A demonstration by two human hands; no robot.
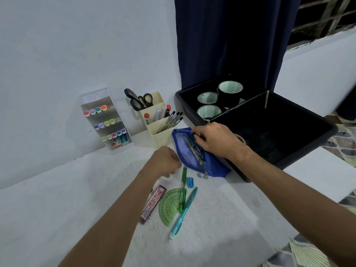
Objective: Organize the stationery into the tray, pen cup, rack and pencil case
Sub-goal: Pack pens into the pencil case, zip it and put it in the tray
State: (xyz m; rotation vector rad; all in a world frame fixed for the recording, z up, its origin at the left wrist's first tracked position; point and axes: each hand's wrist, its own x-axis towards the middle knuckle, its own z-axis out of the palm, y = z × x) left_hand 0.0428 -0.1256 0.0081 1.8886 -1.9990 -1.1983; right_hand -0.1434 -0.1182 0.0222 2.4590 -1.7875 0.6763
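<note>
Reaching into the blue pencil case (194,151), the right hand (215,140) has its grip curled around pens inside. It lies on the white surface (77,199) against the black tray (289,160); the left hand (163,162) is fisted beside it, contents unclear.

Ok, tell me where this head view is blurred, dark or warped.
Head view: motion blur softens the left hand and the pencil case that the right hand is reaching into; the black tray goes nearly featureless in shadow; the wide-angle lens tilts the marker rack and bends the wall; light is soft, with no harsh glare.
</note>
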